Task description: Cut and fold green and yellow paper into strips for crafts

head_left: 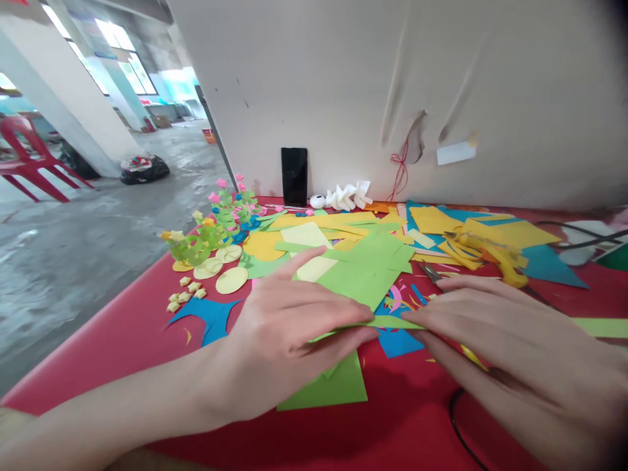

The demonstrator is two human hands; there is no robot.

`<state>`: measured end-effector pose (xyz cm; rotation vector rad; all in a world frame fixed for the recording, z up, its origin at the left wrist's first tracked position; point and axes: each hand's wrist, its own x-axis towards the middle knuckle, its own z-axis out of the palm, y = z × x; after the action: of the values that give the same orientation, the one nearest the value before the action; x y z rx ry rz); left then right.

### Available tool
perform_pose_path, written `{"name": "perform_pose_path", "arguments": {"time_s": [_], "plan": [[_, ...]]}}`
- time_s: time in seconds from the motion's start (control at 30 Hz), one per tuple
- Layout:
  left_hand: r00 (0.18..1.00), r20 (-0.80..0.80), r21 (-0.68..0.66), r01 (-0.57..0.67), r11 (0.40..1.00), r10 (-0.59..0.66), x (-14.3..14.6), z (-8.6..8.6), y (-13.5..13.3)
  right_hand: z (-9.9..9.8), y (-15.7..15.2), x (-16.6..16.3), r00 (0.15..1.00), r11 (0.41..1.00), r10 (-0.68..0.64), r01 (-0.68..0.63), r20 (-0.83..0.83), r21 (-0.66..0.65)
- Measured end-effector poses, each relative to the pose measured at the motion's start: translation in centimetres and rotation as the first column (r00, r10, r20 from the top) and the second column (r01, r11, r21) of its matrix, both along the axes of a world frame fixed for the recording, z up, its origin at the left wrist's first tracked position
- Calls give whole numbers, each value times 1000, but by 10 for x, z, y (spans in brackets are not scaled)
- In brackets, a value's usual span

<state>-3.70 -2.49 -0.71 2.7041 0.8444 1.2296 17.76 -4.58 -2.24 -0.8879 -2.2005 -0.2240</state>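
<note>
Your left hand (282, 327) and right hand (524, 330) pinch a narrow light-green paper strip (391, 322); hold it lightly taut

A phone (294, 178) stands upright at the table (122, 343)'s back edge, against a panel (333, 78) bearing a red string (403, 174) and a white tag (456, 153). Beyond the left edge, a red chair (39, 159) and a black bag (147, 175) rest on the floor (184, 186).

Left hand (289, 320), right hand (510, 327), fingers (338, 313) pinched, 1 left finger (303, 261) extended
</note>
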Motion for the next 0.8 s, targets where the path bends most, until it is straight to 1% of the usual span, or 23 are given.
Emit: {"name": "perform_pose_path", "arguments": {"time_s": [0.1,0.2,0.27,0.3,0.33,0.37,0.4,0.43,0.47,0.53,0.57,0.6,0.63,0.67,0.7,0.73,0.8], "plan": [[1000,10,12,-21,1000,20,0,2,-3,0,0,3,1000,1000,1,-1,-5,13],[999,-30,-59,-27,998,26,-1,3,-5,2,1,8,997,999,26,-24,78,-30],[998,-67,-155,-23,988,12,-2,2,-4,4,0,10,996,994,28,-18,89,-106],[997,-75,-205,-21,979,6,-2,1,-3,4,-1,11,998,987,17,-8,61,-158],[997,-74,-253,-19,967,0,-2,0,-2,5,-1,12,1000,973,-5,10,20,-230],[997,-74,-311,-17,950,-6,-2,-1,0,5,-1,13,999,947,-31,25,-14,-320],[997,-75,-379,-14,925,-15,-2,-2,2,6,0,13,999,904,-44,27,-30,-426],[997,-77,-457,-9,889,-30,-2,-3,5,7,2,14,999,842,-36,18,-22,-539],[996,-77,-545,0,838,-50,-1,-4,7,7,4,15,1000,757,-22,14,-5,-653],[993,-59,-716,30,697,-103,-1,-5,12,10,9,16,999,578,36,-7,17,-816],[991,-38,-781,49,623,-126,0,-5,14,11,12,17,998,505,67,-23,13,-863],[990,-14,-830,67,554,-142,0,-5,16,12,14,17,996,449,88,-35,6,-893],[988,10,-865,85,495,-153,0,-5,17,14,15,17,995,411,97,-43,-3,-910],[987,28,-888,98,450,-160,0,-5,19,15,16,17,994,380,105,-48,-9,-924],[986,39,-901,105,420,-164,-1,-5,20,16,17,17,993,356,115,-50,-9,-933],[986,40,-910,103,401,-163,-1,-5,21,17,17,17,993,340,116,-47,-8,-939],[989,47,-919,97,381,-141,-4,-6,25,19,18,20,994,336,106,-50,-15,-941]]}}
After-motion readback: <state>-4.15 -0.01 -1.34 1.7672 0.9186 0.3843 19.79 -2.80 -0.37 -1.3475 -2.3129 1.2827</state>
